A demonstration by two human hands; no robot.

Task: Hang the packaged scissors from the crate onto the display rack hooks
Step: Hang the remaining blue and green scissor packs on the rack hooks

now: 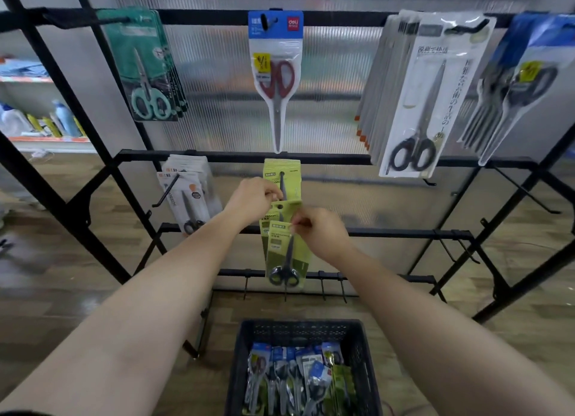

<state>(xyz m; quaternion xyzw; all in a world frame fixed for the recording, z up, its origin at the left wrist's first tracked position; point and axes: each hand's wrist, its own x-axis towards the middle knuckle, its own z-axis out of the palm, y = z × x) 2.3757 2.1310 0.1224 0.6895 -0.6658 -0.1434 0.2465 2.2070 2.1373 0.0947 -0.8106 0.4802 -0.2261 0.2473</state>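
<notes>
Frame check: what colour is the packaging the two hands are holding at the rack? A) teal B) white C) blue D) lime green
D: the left hand and right hand both pinch lime-green scissor packs by the middle hook.
</notes>
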